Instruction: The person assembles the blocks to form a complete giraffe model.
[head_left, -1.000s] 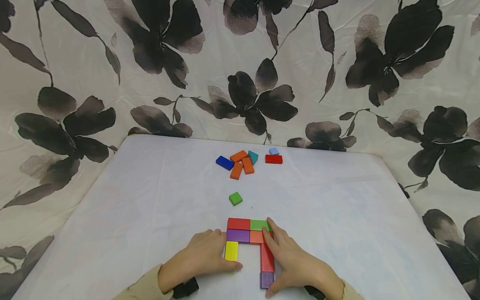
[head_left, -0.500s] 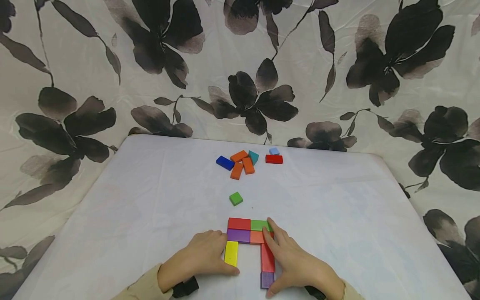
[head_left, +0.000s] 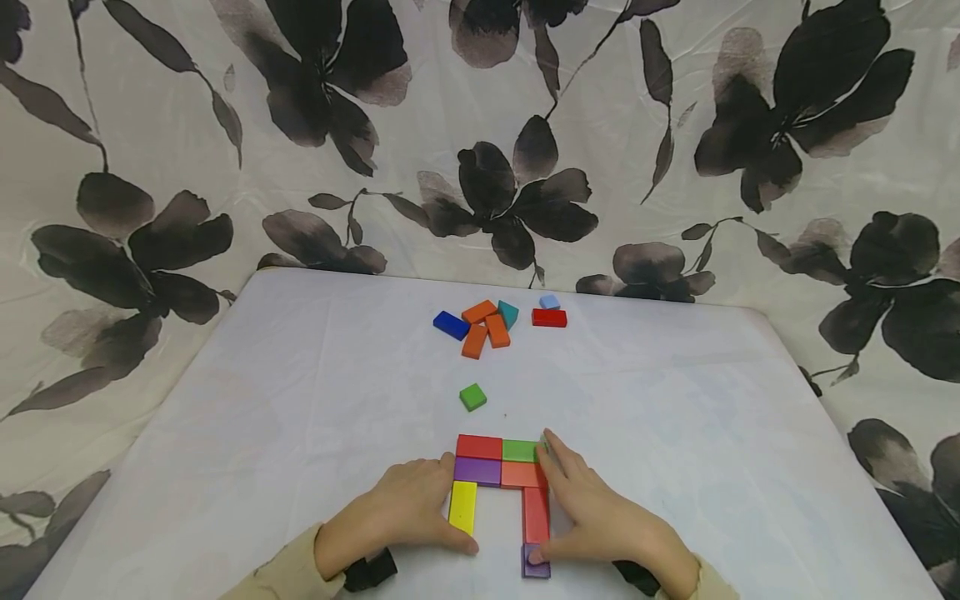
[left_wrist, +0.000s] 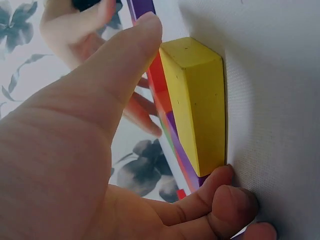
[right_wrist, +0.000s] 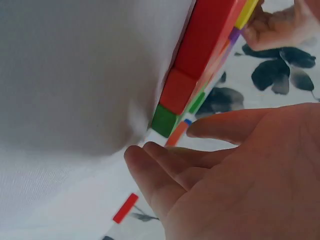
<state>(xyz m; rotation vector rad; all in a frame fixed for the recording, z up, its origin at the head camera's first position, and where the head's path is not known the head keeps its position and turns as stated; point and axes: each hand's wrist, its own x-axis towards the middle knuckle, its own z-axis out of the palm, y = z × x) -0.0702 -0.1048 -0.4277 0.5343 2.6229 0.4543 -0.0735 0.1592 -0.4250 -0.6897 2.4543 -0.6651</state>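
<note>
Yellow block, lower centre of the frame, was held endwise by the left hand, while the widely spread right hand thumbed the lower purple block, apparently for alignment.

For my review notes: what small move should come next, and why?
Probably bring the loose green block to the near end of the yellow block: that side stops there, while the other runs on past its red block with a small purple block.
</note>
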